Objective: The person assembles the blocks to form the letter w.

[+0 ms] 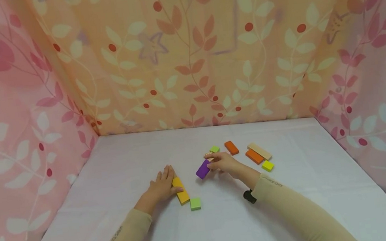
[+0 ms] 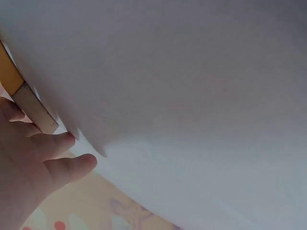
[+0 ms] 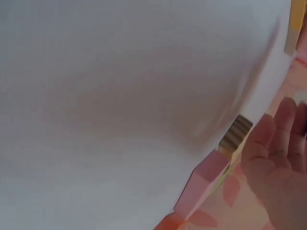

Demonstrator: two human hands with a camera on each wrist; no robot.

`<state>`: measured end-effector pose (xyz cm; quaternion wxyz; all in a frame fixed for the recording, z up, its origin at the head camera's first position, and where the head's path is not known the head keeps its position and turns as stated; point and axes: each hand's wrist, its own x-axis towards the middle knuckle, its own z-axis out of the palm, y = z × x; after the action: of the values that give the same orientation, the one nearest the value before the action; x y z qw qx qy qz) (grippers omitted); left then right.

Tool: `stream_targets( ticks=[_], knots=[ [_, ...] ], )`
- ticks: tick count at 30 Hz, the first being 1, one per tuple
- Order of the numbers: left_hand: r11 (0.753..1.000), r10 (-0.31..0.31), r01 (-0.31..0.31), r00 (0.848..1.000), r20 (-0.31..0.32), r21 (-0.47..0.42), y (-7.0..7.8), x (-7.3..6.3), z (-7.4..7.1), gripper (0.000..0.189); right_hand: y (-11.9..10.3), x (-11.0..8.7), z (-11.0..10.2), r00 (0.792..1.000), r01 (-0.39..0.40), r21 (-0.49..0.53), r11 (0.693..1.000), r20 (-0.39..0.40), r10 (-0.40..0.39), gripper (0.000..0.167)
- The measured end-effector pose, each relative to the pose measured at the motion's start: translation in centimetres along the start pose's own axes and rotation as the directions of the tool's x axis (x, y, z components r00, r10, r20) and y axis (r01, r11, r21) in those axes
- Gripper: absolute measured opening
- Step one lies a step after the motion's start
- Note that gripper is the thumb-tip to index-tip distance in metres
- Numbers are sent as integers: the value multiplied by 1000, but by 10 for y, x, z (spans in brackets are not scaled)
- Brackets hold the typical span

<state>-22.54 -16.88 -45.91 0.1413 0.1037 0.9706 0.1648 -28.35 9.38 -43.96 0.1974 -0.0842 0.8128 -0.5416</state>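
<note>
My right hand pinches a purple block, which is held tilted above the white table. To its left, my left hand lies along a row of yellow blocks, thumb over the top and the other fingers nearly straight on the far left side. In the left wrist view the fingers reach past the end of a plain wooden block that meets a yellow one. A light green block sits at the row's near end.
Behind the right hand are a small green block, a ridged block and a pink block. Farther right lie orange blocks, a plain wooden plank and a bright yellow block. Patterned curtains enclose the table.
</note>
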Motion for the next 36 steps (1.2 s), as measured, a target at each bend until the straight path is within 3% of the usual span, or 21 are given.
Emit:
stream_targets(
  ticks=[4, 9, 18, 27, 36],
  knots=[
    [1000, -10, 10, 1000, 12, -11, -1, 1, 0, 93, -1, -4, 5, 998, -66, 82, 994, -13, 67, 36],
    [1000, -23, 24, 999, 29, -4, -3, 4, 2, 95, 4, -4, 7, 990, -138, 111, 984, 14, 137, 29],
    [999, -35, 36, 998, 44, -14, -3, 5, 2, 94, 8, -5, 16, 978, -206, -3, 979, 14, 206, 23],
    [999, -47, 48, 998, 52, -14, -2, 1, 0, 93, 10, 3, 23, 985, -106, -204, 973, 112, 130, 19],
    [999, -40, 39, 998, 43, 14, -1, 4, 2, 93, 3, 0, 23, 992, -62, -342, 938, 80, 95, 12]
  ],
)
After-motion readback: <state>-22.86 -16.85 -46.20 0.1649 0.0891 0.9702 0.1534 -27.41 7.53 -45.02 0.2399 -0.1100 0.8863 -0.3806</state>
